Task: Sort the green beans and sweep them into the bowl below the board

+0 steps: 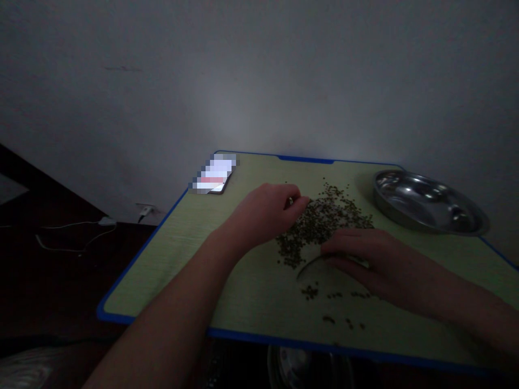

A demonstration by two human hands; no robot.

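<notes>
A spread-out pile of small brownish seeds (324, 213), with whitish grains showing among them, lies on the pale green tabletop (170, 254). My left hand (273, 210) is at the pile's left edge, thumb and fingers curled together in a pinch. Whatever may be between those fingertips is too small to make out. At the near side of the pile, my right hand (357, 254) grips a thin curved strip (308, 266), its free end pointing left. Most of the strip is hidden by the fingers. Small groups of loose seeds (310, 292) lie nearer the front edge.
A shiny metal bowl (430, 202) stands at the right rear of the table, its rim appearing tilted. A lit phone (217, 173) lies at the back left. Blue edging runs round the table, close to the wall. Below the front edge is another metal vessel (292, 362).
</notes>
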